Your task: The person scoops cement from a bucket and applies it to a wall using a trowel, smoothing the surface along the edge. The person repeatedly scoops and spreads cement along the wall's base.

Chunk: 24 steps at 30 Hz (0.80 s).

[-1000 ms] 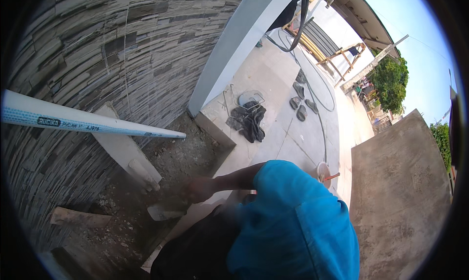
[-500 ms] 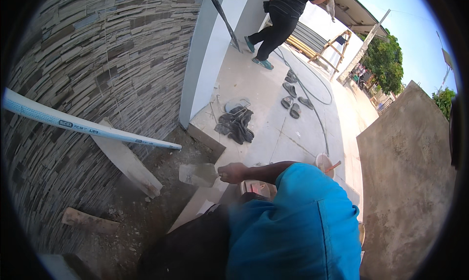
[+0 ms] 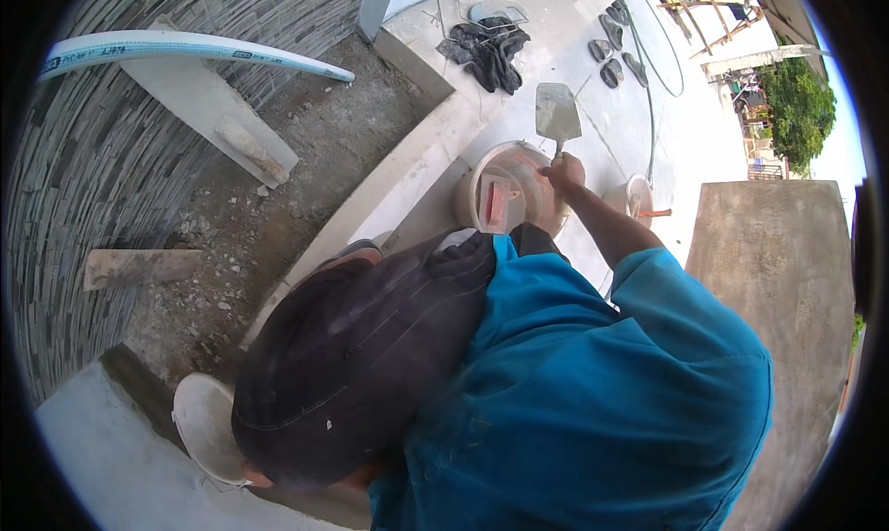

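Observation:
My right hand [image 3: 562,174] is closed around the handle of a trowel [image 3: 557,111] with a broad, squarish grey blade. The blade points away from me, over the pale tiled floor just beyond a large round tub [image 3: 466,190]. Inside that tub lies a red block-like thing [image 3: 494,204] in what looks like a clear container. At the lower left, a bit of my left hand [image 3: 255,475] shows beside the rim of a white bucket [image 3: 199,406]. My knee hides most of that hand, so its fingers cannot be made out.
A white pipe [image 3: 199,45] juts over a dirt strip [image 3: 269,207] along the stone-clad wall [image 3: 56,207]. Boards lie in the rubble. Dark cloth [image 3: 491,54], sandals [image 3: 611,45], a hose [image 3: 651,124] and a small bucket [image 3: 630,196] are on the tiles. A brown slab [image 3: 769,281] stands right.
My right hand has carried the trowel from the dirt strip's edge over to the tub. The view has swung, bringing the white bucket in and taking most of the standing person out.

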### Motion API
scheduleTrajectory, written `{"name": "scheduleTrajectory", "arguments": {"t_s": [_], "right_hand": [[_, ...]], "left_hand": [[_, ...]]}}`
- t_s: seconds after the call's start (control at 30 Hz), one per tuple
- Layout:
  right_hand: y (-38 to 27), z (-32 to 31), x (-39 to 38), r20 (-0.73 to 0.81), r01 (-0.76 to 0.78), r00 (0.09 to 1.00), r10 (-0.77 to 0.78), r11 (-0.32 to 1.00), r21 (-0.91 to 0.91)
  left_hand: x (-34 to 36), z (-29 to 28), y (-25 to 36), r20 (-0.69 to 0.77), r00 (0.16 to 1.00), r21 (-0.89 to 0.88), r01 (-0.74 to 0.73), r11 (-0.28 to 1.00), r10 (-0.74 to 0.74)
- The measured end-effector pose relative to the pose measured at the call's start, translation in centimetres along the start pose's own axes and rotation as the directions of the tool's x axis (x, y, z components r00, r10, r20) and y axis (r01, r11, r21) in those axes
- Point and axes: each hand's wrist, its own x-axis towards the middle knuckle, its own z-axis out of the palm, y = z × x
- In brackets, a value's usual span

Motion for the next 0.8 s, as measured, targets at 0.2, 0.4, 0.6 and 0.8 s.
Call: {"name": "scheduleTrajectory", "arguments": {"t_s": [0.2,0.4,0.6,0.8], "right_hand": [[-2.0,2.4,-3.3,-0.01,0.148,0.989,-0.147,0.987,0.061],[-10.2,1.7,-4.8,0.35,-0.114,0.936,0.022,0.963,0.244],[-12.7,5.5,-8.8,0.317,0.207,0.926,-0.205,0.978,0.028],[-11.4,7.3,-10.7,0.28,0.449,0.845,-0.455,0.889,0.092]], "left_hand": [[1.6,-0.1,0.6,-0.036,0.999,-0.005,-0.014,1.0,0.014],[2.8,-0.3,0.2,-0.087,0.996,-0.024,-0.008,1.0,0.006],[3.6,-1.2,-0.7,-0.133,0.991,-0.061,0.014,0.998,-0.022],[4.6,-2.5,-1.3,-0.185,0.981,-0.096,0.035,0.995,-0.053]]}}
